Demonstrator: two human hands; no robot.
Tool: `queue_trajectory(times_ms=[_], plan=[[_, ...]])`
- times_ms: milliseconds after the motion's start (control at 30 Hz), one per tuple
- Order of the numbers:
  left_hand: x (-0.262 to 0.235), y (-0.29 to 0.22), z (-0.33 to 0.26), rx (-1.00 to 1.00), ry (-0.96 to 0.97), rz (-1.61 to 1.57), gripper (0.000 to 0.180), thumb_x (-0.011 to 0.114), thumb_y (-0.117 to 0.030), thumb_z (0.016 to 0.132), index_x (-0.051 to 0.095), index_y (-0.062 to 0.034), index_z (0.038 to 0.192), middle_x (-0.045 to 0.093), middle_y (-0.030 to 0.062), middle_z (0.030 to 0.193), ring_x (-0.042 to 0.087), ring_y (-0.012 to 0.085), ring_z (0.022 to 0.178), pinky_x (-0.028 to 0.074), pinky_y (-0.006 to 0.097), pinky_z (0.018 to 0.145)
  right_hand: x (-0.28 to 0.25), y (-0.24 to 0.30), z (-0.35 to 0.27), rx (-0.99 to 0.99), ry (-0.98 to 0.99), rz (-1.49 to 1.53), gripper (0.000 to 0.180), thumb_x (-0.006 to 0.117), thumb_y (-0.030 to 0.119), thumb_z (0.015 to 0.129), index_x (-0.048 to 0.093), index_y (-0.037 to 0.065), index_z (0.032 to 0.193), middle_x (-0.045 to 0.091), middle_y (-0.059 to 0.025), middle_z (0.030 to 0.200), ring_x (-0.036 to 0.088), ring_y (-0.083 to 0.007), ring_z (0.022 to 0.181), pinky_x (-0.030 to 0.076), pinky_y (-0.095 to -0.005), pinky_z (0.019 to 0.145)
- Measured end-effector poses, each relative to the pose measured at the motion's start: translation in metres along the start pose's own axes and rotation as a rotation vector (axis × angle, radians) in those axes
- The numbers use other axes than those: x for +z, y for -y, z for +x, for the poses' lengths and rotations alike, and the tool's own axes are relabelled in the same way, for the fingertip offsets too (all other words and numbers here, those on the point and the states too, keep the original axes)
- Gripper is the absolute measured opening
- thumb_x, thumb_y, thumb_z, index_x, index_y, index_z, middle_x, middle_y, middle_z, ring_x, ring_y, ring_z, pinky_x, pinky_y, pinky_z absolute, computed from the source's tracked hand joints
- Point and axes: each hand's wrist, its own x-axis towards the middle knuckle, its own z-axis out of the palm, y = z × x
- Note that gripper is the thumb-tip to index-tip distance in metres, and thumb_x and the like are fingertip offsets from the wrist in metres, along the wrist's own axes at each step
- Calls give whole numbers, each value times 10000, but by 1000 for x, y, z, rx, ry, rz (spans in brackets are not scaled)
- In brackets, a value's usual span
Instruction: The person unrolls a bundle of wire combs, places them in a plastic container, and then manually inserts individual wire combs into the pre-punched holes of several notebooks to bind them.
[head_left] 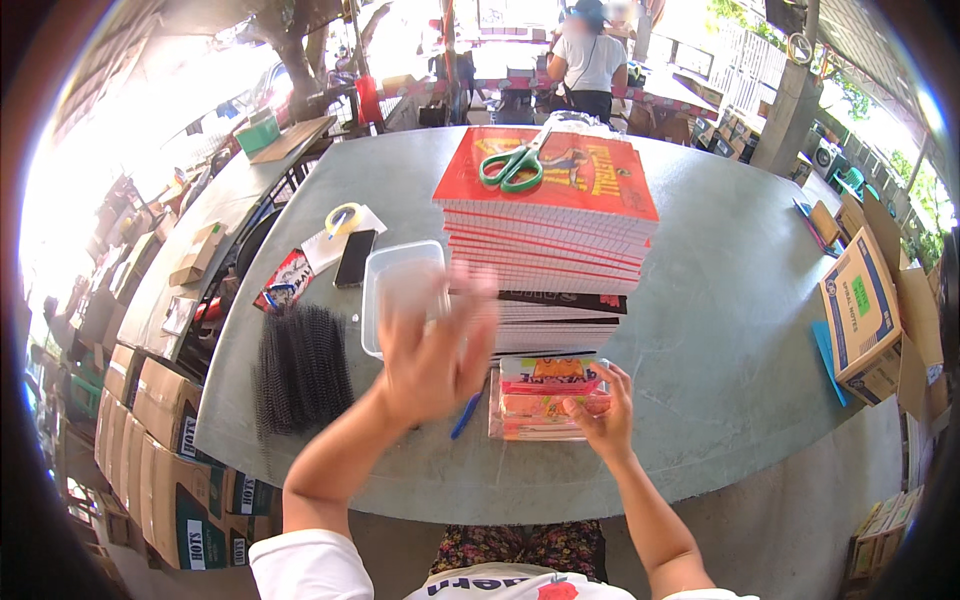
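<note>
Brown cardboard boxes (160,460) stand stacked at the far left, below a side table (165,285) that carries more cartons. On the large grey table (715,370), black spiral coils (303,370) lie in a dense bundle near the left edge. Just beyond them are a red-and-black packet (288,275), a white pad (325,253), a pale yellow roll of tape (343,219) and a dark phone (355,259). To their right sits a translucent plastic tub (404,260), partly covered by the left hand (437,340), which is raised and motion-blurred; I cannot tell whether its fingers are together or closed on anything. A blue pen (466,414) lies by the near side, left of a plastic-wrapped pack (540,404) of colourful booklets. This pack rests flat in front of the tall notebook stack (550,245), whose upper part is red-covered and lower part black; green-handled scissors (514,167) lie on top. The right hand (603,412) is clamped on the pack's right end, thumb on top and fingers curled around the far corner. At the far right is an open carton (862,318).
</note>
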Motion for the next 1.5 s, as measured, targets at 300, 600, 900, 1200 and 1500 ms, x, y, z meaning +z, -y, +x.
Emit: queue_trajectory(times_ms=[300, 600, 900, 1200, 1500], plan=[[75, 69, 114, -309, 497, -69, 321, 586, -271, 755, 655, -62, 989, 652, 185, 820, 632, 325, 789, 479, 405, 766, 10, -18, 0, 42, 39, 94, 623, 761, 355, 689, 490, 27, 1143, 450, -152, 1174, 444, -276, 1113, 400, -370, 907], [-11, -29, -187, -297, 224, -93, 311, 568, -46, 766, 557, -39, 1077, 550, 137, 1009, 575, 217, 841, 470, 297, 637, -10, 21, -23, -384, -44, -146, 683, 626, 458, 777, 409, 21, 1255, 459, -165, 1206, 412, -322, 1145, 286, -451, 989], [16, -113, -248, -654, 487, -204, 321, 559, -126, 722, 574, -70, 1037, 533, 100, 1059, 425, 320, 1062, 360, 411, 863, 58, 28, -110, -406, 514, -133, 507, 489, 384, 869, 432, 49, 1245, 462, -171, 1224, 429, -360, 1113, 299, -461, 960], [-38, -169, -237, -496, 568, -319, 512, 694, -293, 710, 502, -96, 1141, 524, 143, 1043, 499, 334, 972, 417, 422, 793, 66, 14, -110, -159, 405, -112, 229, 499, 13, 805, 577, 63, 1014, 543, -115, 947, 504, -316, 921, 402, -410, 803], [-22, -149, -220, -685, 927, -438, 606, 708, -275, 691, 436, -200, 1227, 516, 182, 965, 519, 351, 911, 455, 424, 772, 50, -5, -98, 253, 387, 346, 165, 461, 5, 865, 601, 6, 954, 620, -60, 918, 583, -135, 848, 449, -255, 735]])
